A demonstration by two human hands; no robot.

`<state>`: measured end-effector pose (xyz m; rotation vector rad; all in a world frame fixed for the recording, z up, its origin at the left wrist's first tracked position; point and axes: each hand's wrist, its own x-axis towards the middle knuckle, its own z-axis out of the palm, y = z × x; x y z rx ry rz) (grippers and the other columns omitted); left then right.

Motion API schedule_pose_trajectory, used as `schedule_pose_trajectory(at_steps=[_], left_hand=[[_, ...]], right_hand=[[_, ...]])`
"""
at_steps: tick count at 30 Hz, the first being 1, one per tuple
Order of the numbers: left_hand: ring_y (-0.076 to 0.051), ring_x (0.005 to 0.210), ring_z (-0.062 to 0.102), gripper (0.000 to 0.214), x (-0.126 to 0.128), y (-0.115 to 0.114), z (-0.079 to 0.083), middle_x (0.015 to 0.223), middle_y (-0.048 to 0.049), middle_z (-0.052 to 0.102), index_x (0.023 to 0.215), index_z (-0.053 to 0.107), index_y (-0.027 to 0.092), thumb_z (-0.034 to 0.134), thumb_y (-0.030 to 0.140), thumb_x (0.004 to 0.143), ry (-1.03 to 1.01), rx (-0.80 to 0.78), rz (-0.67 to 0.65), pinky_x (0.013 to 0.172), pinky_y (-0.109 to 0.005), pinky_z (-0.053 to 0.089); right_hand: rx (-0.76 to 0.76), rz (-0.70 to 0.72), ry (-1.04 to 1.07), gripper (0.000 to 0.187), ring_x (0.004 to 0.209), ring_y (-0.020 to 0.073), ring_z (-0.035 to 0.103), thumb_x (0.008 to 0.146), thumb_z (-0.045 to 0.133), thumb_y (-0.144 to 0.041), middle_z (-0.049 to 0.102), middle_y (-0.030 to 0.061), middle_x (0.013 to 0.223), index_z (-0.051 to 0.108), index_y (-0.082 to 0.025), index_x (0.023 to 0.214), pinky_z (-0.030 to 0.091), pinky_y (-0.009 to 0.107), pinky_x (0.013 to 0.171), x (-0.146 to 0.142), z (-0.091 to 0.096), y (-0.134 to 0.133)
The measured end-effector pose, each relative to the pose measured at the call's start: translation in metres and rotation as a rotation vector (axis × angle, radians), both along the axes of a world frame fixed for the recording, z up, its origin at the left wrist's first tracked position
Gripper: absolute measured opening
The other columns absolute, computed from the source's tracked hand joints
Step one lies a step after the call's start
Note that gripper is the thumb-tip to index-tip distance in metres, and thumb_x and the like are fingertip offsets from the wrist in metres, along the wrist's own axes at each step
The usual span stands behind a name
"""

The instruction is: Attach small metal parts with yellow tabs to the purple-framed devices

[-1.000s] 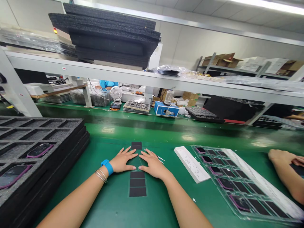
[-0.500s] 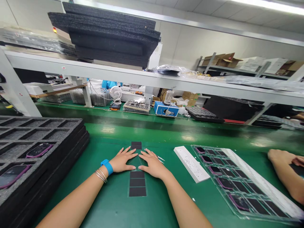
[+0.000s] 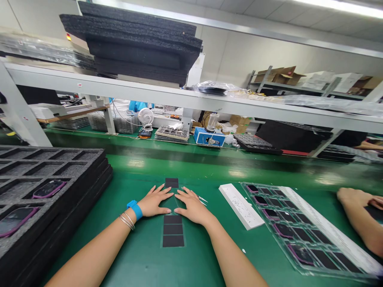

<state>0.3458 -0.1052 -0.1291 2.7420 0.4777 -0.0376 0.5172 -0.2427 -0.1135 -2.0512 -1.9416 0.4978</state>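
Note:
My left hand (image 3: 154, 202) lies flat on the green mat (image 3: 134, 259), fingers spread and holding nothing. Opposite it, my right hand (image 3: 191, 205) rests the same way, palm down with its fingers apart. Between and below the hands runs a clear sheet bearing black rectangular pieces (image 3: 173, 229); more black pieces (image 3: 171, 183) show just beyond my fingertips. The stretch of sheet between the thumbs is partly hidden. A pair of tweezers (image 3: 202, 200), as far as its thin metal tips show, lies beside my right hand's fingers.
Stacked black foam trays (image 3: 89, 175) at left hold purple-framed devices (image 3: 49, 189). To the right are a white block (image 3: 241, 206) with small bits on it and a clear tray (image 3: 295, 255) of purple-framed and black pieces. Another person's arm (image 3: 357, 211) rests at far right. A shelf beam (image 3: 167, 93) crosses above.

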Motion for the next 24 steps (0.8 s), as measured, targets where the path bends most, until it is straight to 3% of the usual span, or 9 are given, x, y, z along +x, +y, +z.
schedule_pose_trajectory(at_steps=[9, 17, 24], left_hand=[[-0.028, 0.138, 0.005, 0.072, -0.0004, 0.0008, -0.0010, 0.150, -0.0002, 0.017, 0.142, 0.027, 0.031, 0.054, 0.058, 0.081, -0.003, 0.008, 0.000, 0.110, -0.052, 0.005], [-0.027, 0.139, 0.004, 0.088, 0.0002, -0.0031, 0.0009, 0.151, -0.0070, 0.007, 0.145, 0.019, 0.020, 0.049, 0.067, 0.078, 0.004, 0.031, 0.023, 0.111, -0.050, 0.004], [-0.026, 0.139, 0.004, 0.086, 0.0011, -0.0020, 0.0003, 0.151, -0.0065, 0.011, 0.145, 0.020, 0.019, 0.051, 0.064, 0.078, 0.022, 0.033, 0.019, 0.111, -0.049, 0.004]], right_hand=[[0.008, 0.006, -0.003, 0.063, 0.138, 0.0228, 0.010, 0.084, 0.055, -0.050, 0.027, 0.0014, 0.146, 0.039, -0.022, 0.139, 0.009, 0.043, 0.114, 0.0005, -0.0020, 0.0002], [-0.027, 0.053, -0.018, 0.080, 0.139, 0.0238, 0.005, 0.077, 0.058, -0.062, 0.020, 0.0019, 0.148, 0.033, -0.022, 0.142, 0.005, 0.045, 0.114, 0.0012, -0.0031, -0.0002], [-0.024, 0.040, -0.017, 0.074, 0.139, 0.0233, 0.006, 0.080, 0.056, -0.059, 0.022, 0.0013, 0.148, 0.034, -0.023, 0.141, 0.006, 0.044, 0.114, 0.0003, -0.0028, -0.0007]])
